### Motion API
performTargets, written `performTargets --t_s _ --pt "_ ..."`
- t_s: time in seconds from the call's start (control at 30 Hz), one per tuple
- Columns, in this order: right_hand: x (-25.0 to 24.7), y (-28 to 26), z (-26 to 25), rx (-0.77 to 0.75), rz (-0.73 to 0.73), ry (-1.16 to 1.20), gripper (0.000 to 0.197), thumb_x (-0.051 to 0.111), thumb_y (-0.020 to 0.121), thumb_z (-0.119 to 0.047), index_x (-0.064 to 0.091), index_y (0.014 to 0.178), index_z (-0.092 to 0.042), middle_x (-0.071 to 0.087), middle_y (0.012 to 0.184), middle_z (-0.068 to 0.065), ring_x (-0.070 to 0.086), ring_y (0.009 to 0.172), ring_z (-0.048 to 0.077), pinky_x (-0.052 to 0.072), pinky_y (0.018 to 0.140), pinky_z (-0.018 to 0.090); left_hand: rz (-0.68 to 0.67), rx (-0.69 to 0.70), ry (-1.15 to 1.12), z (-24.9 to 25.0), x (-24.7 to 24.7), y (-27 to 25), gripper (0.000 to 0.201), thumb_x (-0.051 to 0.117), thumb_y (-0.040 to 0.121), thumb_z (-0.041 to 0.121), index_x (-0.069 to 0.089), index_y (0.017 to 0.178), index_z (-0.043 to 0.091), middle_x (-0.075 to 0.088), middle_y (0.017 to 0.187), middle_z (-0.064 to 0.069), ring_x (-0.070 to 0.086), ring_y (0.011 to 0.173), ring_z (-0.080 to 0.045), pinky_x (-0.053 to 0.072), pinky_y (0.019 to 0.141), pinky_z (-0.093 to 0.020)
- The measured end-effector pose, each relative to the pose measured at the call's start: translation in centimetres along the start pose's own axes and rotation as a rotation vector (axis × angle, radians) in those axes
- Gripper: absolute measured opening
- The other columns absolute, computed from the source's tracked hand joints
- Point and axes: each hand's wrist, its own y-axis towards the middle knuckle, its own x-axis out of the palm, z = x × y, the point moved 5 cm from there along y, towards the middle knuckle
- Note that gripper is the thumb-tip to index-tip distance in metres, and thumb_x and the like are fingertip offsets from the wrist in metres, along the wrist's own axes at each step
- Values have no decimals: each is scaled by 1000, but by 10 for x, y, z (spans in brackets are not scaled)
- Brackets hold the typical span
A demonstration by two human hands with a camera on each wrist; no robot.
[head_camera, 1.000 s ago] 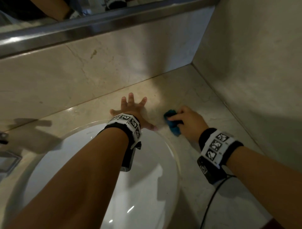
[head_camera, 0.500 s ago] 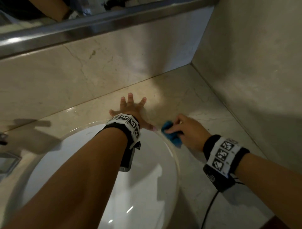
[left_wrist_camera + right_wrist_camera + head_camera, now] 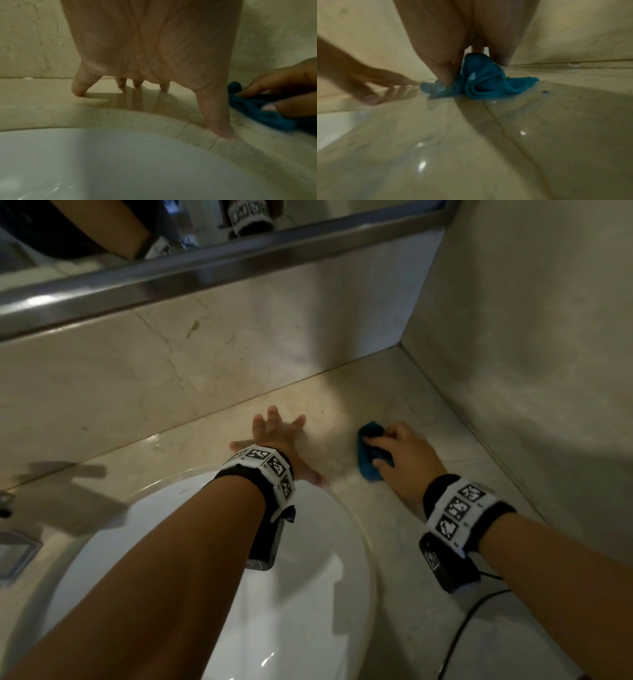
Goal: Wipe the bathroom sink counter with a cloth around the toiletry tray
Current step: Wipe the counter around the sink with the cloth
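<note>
A crumpled blue cloth (image 3: 368, 455) lies on the beige marble counter (image 3: 421, 419) right of the sink. My right hand (image 3: 404, 460) grips it, fingers and thumb curled round its folds, pressing it onto the stone; in the right wrist view the cloth (image 3: 481, 82) bunches under the fingers (image 3: 443, 73). My left hand (image 3: 274, 436) rests flat on the counter behind the basin, fingers spread, its thumb near the cloth. In the left wrist view its fingertips (image 3: 78, 89) touch the stone, with the cloth (image 3: 257, 112) at the right. No toiletry tray is in view.
The white basin (image 3: 308, 594) fills the near left. A marble backsplash (image 3: 171, 378) and side wall (image 3: 531, 354) close the corner. A mirror with a metal frame (image 3: 171, 285) runs above. A metal fitting (image 3: 13, 553) sits at the far left. A black cable (image 3: 466, 625) trails from my right wrist.
My right hand slid the cloth toward me along the basin's edge, then back away toward the corner. The left hand stayed planted on the counter.
</note>
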Motion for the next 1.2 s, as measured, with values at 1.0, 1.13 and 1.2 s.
performTargets --t_s 1.0,1.13,1.2 --pt "-25 71 37 189 40 67 26 59 88 -23 57 114 -20 52 121 15 52 107 32 44 90 39 -80 68 121 20 -11 21 142 80 39 71 -14 143 50 -27 154 5 -21 142 -35 13 103 -75" --pt "-26 76 40 76 40 4 17 64 84 -37 51 81 -26 57 103 16 57 94 33 47 70 35 -79 66 111 19 -11 22 142 81 39 70 -15 142 51 -28 154 6 -22 142 -34 14 103 -75" --pt "-39 90 58 139 107 -20 30 62 84 -44 46 82 -18 57 98 14 59 91 31 50 74 37 -83 62 114 18 -10 23 143 81 38 70 -15 142 51 -29 154 6 -22 142 -35 13 103 -75"
